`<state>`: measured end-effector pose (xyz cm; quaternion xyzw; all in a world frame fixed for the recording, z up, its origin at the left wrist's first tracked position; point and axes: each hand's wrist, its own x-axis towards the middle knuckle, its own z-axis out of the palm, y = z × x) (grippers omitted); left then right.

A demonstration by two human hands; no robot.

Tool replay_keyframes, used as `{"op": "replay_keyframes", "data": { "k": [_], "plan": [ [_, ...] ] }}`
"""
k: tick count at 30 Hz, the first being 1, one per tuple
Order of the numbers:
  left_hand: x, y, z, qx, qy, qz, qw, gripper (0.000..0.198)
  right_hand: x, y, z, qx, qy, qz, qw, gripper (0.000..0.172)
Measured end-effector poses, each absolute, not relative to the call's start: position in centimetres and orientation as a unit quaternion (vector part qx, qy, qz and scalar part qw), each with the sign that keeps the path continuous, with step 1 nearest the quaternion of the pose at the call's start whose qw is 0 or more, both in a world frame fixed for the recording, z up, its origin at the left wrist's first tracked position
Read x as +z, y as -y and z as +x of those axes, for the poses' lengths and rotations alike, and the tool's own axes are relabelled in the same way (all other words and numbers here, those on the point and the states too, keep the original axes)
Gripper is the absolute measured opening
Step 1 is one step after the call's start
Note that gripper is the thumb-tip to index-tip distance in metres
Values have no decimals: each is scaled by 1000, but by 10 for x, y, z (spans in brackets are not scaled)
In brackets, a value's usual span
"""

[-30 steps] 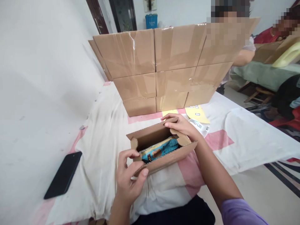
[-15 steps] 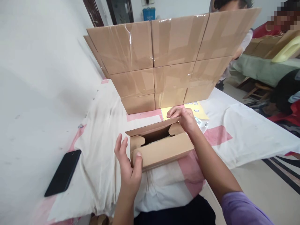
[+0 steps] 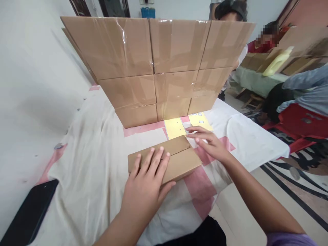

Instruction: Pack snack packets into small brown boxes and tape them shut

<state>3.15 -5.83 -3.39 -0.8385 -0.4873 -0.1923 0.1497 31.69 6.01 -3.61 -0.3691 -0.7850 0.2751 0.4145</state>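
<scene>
A small brown cardboard box [image 3: 183, 164] lies on the cloth-covered table in front of me, its top flaps folded down so that the inside is hidden. My left hand [image 3: 150, 174] rests flat on the left part of its top, fingers spread. Just off the far right corner of the box hovers my right hand [image 3: 208, 141], fingers stretched out and holding nothing. Beyond the box, partly behind the right fingertips, are a yellow printed sheet [image 3: 174, 128] and a second yellow sheet [image 3: 201, 121].
A tall stack of taped cardboard cartons [image 3: 176, 61] stands across the back of the table. A black phone [image 3: 32, 212] lies at the left by the wall. People sit at the right, near a red chair [image 3: 304, 121] and a yellow bottle [image 3: 278, 62] on another table.
The box's top has gone from open to folded shut. My left hand moved from its left side onto the top, and my right hand came off the flap. The view swung right.
</scene>
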Motion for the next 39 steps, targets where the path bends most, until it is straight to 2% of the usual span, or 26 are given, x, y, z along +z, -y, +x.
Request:
{"op": "replay_keyframes", "data": {
  "k": [3, 8, 11, 15, 24, 29, 34, 39],
  "plan": [
    [-39, 44, 33, -163, 481, -850, 142, 64, -40, -75, 364, 196, 737, -511, 397, 30],
    [-46, 12, 33, -163, 508, -833, 146, 64, -52, -103, 409, 207, 676, -674, 217, 26],
    [-47, -8, 31, -151, 521, -825, 157, 64, -57, -108, 410, 217, 668, -689, 180, 23],
    [-52, -19, 26, -167, 506, -826, 182, 63, -59, -113, 405, 242, 651, -703, 151, 27],
    [-61, -13, 18, -216, 476, -826, 208, 64, -35, -138, 391, 379, 566, -731, 38, 33],
    [-60, -14, 16, -232, 460, -828, 218, 62, -36, -143, 386, 426, 515, -743, 18, 29],
    [-61, -16, 16, -245, 451, -830, 220, 62, -46, -143, 385, 430, 483, -762, 41, 29],
    [-63, -16, 15, -238, 447, -838, 204, 63, -36, -142, 382, 428, 463, -773, 69, 33]
  ]
}}
